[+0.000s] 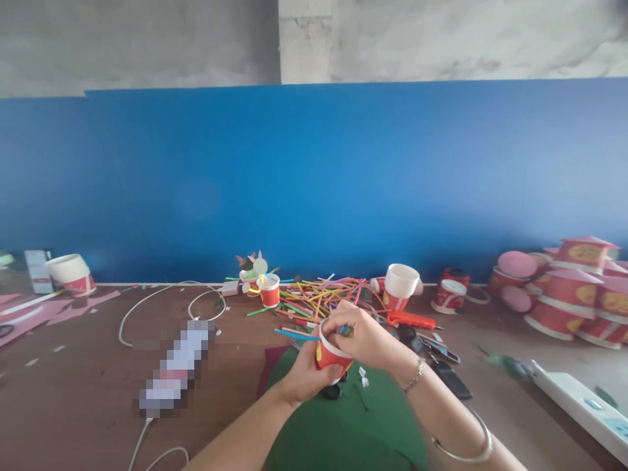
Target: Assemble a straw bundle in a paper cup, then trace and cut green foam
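**Left hand (309,373) wrapped round a cup (331,356), right hand (363,335) at its mouth**

In the head view, your left hand grips the red cup, thumb across its lower front, above the green mat (353,432). Your right fingers are bent over the rim and reach inside; you cannot tell whether they pinch anything. A blue strip (294,334) juts out left of the cup. Behind it, a white cup (401,280) sits mouth up, its contents hidden. Stacked cups (564,301) stand far right.
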The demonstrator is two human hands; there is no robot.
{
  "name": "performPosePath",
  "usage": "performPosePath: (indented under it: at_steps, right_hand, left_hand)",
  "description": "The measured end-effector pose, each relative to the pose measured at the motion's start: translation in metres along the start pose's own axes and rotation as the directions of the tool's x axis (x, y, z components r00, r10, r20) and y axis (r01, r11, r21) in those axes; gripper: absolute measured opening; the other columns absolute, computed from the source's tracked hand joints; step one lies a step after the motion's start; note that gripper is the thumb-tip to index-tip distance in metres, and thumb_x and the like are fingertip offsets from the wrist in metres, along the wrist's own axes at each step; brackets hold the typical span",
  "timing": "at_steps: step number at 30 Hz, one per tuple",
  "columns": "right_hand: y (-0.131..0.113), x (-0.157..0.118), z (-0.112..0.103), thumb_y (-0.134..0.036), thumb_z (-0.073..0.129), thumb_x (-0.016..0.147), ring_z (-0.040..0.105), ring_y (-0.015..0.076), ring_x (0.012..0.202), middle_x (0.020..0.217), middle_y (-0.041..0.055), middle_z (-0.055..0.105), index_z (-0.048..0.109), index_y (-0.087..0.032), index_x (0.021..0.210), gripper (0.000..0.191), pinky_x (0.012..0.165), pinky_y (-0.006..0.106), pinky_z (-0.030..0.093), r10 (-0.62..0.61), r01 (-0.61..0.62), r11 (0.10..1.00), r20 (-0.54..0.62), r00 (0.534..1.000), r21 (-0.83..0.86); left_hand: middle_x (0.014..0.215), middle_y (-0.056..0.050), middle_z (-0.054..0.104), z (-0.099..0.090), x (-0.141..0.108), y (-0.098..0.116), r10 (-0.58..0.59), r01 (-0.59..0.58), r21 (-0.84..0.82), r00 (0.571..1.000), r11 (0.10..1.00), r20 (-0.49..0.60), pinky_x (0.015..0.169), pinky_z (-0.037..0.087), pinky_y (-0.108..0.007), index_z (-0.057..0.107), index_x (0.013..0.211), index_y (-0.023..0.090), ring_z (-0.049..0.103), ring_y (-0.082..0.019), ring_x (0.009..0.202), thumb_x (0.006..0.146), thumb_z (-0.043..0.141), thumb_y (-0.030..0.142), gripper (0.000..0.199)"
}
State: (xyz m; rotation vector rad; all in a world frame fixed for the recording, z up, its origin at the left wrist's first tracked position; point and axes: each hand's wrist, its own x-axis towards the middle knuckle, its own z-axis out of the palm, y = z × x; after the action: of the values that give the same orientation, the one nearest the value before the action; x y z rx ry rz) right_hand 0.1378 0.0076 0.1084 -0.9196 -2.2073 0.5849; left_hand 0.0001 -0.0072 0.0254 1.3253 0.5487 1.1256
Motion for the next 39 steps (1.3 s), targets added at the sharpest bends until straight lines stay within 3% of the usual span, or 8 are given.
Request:
performPosePath:
  at_steps: [4,7,16,24,27,30,36,39]
  right_hand:
    - [-0.002,0.000,0.000,-0.007,0.057,0.066,0.056,0.0183,0.078,0.071,0.0011,0.068,0.070,-0.022,0.067,0.019,0.069,0.029,0.044,0.033,-0.033,0.999,0.011,0.999,-0.011]
    - [-0.004,-0.001,0.002,-0.010,0.060,0.066,0.056,0.0175,0.077,0.071,0.0016,0.065,0.069,-0.022,0.066,0.015,0.068,0.028,0.044,0.070,-0.070,0.997,0.005,0.998,-0.027]
    - [-0.007,-0.004,0.003,-0.007,0.058,0.067,0.055,0.0159,0.074,0.068,0.0004,0.063,0.069,-0.022,0.065,0.019,0.071,0.028,0.043,0.034,-0.031,0.999,0.059,0.998,-0.044]
    - [-0.004,-0.003,0.001,-0.004,0.054,0.066,0.055,0.0166,0.077,0.067,-0.0003,0.066,0.071,-0.024,0.069,0.027,0.071,0.027,0.044,-0.013,0.009,0.999,0.108,0.994,0.037]
    - [-0.001,-0.001,0.000,-0.009,0.058,0.068,0.057,0.0169,0.079,0.075,0.0007,0.068,0.072,-0.023,0.075,0.021,0.074,0.028,0.044,0.050,-0.054,0.995,0.048,0.998,0.080]
    - [0.007,0.001,-0.003,-0.020,0.062,0.071,0.058,0.0171,0.079,0.087,0.0029,0.066,0.070,-0.020,0.085,0.016,0.072,0.029,0.045,0.185,-0.177,0.976,-0.055,0.981,0.127]
    - [0.021,0.005,-0.002,-0.030,0.062,0.074,0.053,0.0142,0.067,0.074,0.0021,0.060,0.065,-0.016,0.063,0.018,0.061,0.027,0.041,0.278,-0.257,0.951,-0.112,0.954,0.171]
    - [0.022,0.006,0.002,-0.034,0.064,0.071,0.053,0.0128,0.065,0.085,0.0046,0.061,0.065,-0.015,0.060,0.022,0.058,0.026,0.041,0.362,-0.324,0.907,-0.105,0.926,0.269]
  left_hand:
    - [0.077,-0.004,0.056,0.000,0.001,0.004,0.003,-0.005,0.044,0.999,0.999,0.045,0.066,0.042,-0.028,0.062,0.076,0.014,0.050,-0.015,0.071,0.059,0.074,0.052,0.044]
    - [0.080,-0.005,0.057,0.000,0.000,0.005,-0.008,0.010,-0.022,0.998,1.000,0.060,0.068,0.041,-0.028,0.062,0.077,0.014,0.051,-0.016,0.073,0.053,0.078,0.051,0.047]
    - [0.088,-0.005,0.059,0.005,-0.003,0.003,-0.047,0.045,-0.080,0.999,0.996,-0.024,0.077,0.042,-0.033,0.058,0.102,0.017,0.055,-0.019,0.081,0.054,0.077,0.052,0.062]
    - [0.080,-0.005,0.062,0.002,-0.004,-0.001,-0.078,0.078,-0.064,0.997,0.995,0.004,0.072,0.044,-0.033,0.062,0.088,0.015,0.056,-0.019,0.075,0.054,0.076,0.053,0.053]
    - [0.080,-0.007,0.063,-0.004,-0.002,-0.006,-0.043,0.043,-0.025,0.999,0.999,-0.010,0.070,0.043,-0.032,0.064,0.086,0.013,0.057,-0.020,0.074,0.060,0.074,0.052,0.048]
    - [0.098,-0.011,0.064,-0.007,0.001,-0.006,0.049,-0.049,-0.007,0.997,0.999,-0.056,0.077,0.043,-0.033,0.063,0.101,0.014,0.058,-0.023,0.087,0.061,0.073,0.052,0.057]
    - [0.102,-0.013,0.066,-0.004,0.003,0.001,0.057,-0.053,0.040,0.994,0.998,-0.095,0.082,0.044,-0.035,0.063,0.102,0.013,0.059,-0.025,0.091,0.066,0.071,0.048,0.051]
    - [0.097,-0.012,0.067,-0.003,0.003,0.001,0.049,-0.048,0.019,0.994,0.999,-0.099,0.080,0.045,-0.035,0.065,0.097,0.013,0.060,-0.024,0.087,0.066,0.071,0.048,0.048]
